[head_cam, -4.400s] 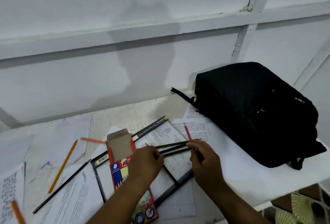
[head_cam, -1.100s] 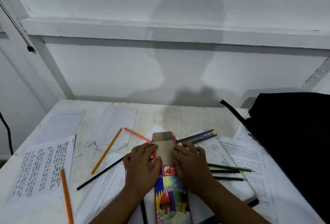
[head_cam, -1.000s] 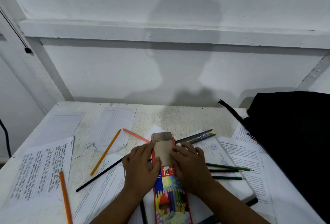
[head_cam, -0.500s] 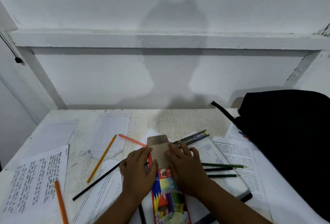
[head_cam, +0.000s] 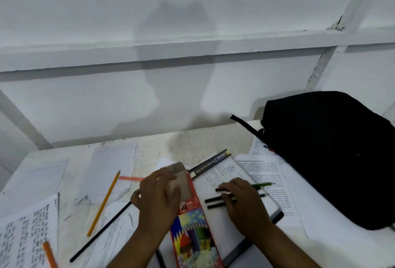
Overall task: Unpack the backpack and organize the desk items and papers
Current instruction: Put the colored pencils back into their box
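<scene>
Black and bulky, the backpack (head_cam: 329, 156) sits at the right end of the white tabletop (head_cam: 192, 141), resting partly on printed papers (head_cam: 265, 173), one strap trailing toward the wall. In front of the person lies a red colored-pencil box (head_cam: 194, 231), its brown cardboard flap (head_cam: 181, 180) open at the far end. The left hand (head_cam: 158, 199) rests on that flap, fingers fairly straight, pressing rather than wrapping round it. The right hand (head_cam: 245, 205) lies just beside the box on a white file folder (head_cam: 226, 173) with a dark printed spine; its fingers curl over three dark green pencils (head_cam: 215, 201), whose ends stick out on both sides of the hand, so its grip looks clamped on them. Left of the box, a black pencil (head_cam: 100, 233) runs diagonally across a printed sheet, a yellow pencil (head_cam: 104, 201) lies near it, and an orange pencil (head_cam: 49, 255) sits at the lower left edge on a handwritten page (head_cam: 23, 237). A short orange-pink piece (head_cam: 130, 178), too blurred to name, lies by the left fingertips.
</scene>
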`<state>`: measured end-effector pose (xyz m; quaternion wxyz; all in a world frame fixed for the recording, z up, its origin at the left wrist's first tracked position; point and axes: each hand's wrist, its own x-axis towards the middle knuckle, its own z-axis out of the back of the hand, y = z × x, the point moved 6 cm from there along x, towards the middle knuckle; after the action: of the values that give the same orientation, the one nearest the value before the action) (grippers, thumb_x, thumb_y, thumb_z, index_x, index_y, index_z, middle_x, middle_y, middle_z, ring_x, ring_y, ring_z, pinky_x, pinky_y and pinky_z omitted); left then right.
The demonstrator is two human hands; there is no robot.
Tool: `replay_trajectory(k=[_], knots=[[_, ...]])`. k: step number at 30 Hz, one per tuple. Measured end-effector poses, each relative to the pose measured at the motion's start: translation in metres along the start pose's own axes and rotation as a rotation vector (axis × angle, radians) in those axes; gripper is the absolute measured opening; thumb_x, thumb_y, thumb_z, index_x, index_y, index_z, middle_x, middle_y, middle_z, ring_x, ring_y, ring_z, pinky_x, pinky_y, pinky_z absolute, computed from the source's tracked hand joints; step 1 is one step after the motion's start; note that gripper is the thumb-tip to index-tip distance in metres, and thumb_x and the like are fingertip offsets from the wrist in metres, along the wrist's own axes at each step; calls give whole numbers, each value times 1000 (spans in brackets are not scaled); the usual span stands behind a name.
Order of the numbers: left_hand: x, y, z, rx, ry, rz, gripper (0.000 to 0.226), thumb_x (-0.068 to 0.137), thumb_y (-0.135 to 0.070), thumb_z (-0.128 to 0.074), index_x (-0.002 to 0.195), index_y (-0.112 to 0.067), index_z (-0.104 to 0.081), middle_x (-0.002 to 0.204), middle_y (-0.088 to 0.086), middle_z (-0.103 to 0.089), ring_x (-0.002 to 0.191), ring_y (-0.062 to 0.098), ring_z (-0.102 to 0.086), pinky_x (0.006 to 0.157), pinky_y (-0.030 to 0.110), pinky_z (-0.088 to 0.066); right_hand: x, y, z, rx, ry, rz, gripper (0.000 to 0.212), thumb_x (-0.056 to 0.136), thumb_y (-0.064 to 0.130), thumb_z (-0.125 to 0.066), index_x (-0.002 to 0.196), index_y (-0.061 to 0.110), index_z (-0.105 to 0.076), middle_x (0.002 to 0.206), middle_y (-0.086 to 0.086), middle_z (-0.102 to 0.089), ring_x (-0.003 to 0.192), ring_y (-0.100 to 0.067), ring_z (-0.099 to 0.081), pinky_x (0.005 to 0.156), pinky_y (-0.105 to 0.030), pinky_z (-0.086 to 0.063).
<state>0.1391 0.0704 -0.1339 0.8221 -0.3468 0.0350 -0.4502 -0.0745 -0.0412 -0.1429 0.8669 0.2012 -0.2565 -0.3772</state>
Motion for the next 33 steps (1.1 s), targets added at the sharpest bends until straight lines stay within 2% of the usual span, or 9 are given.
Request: replay_trajectory(k=[3, 6, 9, 13, 15, 21, 26, 30, 33], knots=[[-1, -33, -9, -41, -9, -174, 25, 85, -47, -50, 103, -39, -66, 108, -17, -61, 104, 15, -58, 87, 44, -42, -10, -21, 14, -15, -54, -71, 18, 86, 19, -64, 101, 21, -73, 91, 6, -62, 84, -13, -60, 72, -33, -55], [-5, -60, -35, 15, 169, -297, 24, 82, -42, -58, 103, -38, -69, 91, -20, -65, 95, 8, -62, 86, 41, -39, -21, -35, 24, -85, -65, -151, 18, 80, 13, -76, 95, 22, -77, 87, 5, -63, 81, -18, -63, 70, -30, -53], [-12, -74, -59, 98, 321, -353, 28, 89, -38, -55, 113, -37, -69, 103, -19, -66, 104, 7, -57, 87, 34, -21, -38, -39, 32, -139, -58, -175, 19, 77, 16, -79, 93, 26, -78, 79, 6, -61, 73, -16, -62, 60, -24, -46], [-13, -88, -72, 97, 355, -425, 23, 91, -33, -58, 110, -31, -73, 101, -13, -68, 98, 11, -58, 87, 32, -26, -56, -44, 41, -81, -15, -275, 17, 91, 36, -59, 103, 39, -72, 92, 14, -61, 86, -6, -57, 69, -19, -38], [-12, -88, -77, 105, 385, -425, 21, 93, -36, -58, 109, -32, -72, 101, -13, -67, 94, 6, -51, 87, 31, -27, -62, -43, 46, -30, -14, -310, 18, 95, 42, -48, 101, 41, -65, 91, 17, -56, 85, -4, -52, 69, -21, -39], [-8, -88, -83, 22, 467, -457, 8, 90, -28, -64, 94, -30, -71, 88, -15, -62, 82, 2, -48, 72, 20, -33, -70, -38, 43, -33, 116, -352, 44, 99, 38, -51, 142, 44, -44, 80, 20, -45, 83, -3, -48, 74, -22, -43], [-7, -89, -74, -115, 468, -427, 19, 89, -13, -67, 86, -32, -63, 83, -15, -57, 76, 0, -52, 68, 13, -37, -73, -32, 47, -22, 81, -389, 38, 98, 39, -52, 136, 38, -51, 89, 27, -48, 89, -3, -54, 68, -11, -34], [-1, -81, -58, -256, 381, -347, 19, 89, -4, -67, 89, -22, -69, 85, -14, -66, 79, 1, -60, 68, 12, -42, -72, -29, 48, -9, 36, -417, 43, 98, 37, -53, 141, 41, -46, 68, 22, -47, 70, 1, -49, 68, -18, -41], [-1, -73, -46, -352, 321, -236, 17, 89, -6, -70, 93, -22, -70, 85, -16, -69, 86, -3, -63, 68, 8, -45, -67, -22, 46, -54, 21, -362, 39, 97, 42, -49, 135, 40, -55, 84, 23, -56, 83, -3, -58, 75, -24, -48]])
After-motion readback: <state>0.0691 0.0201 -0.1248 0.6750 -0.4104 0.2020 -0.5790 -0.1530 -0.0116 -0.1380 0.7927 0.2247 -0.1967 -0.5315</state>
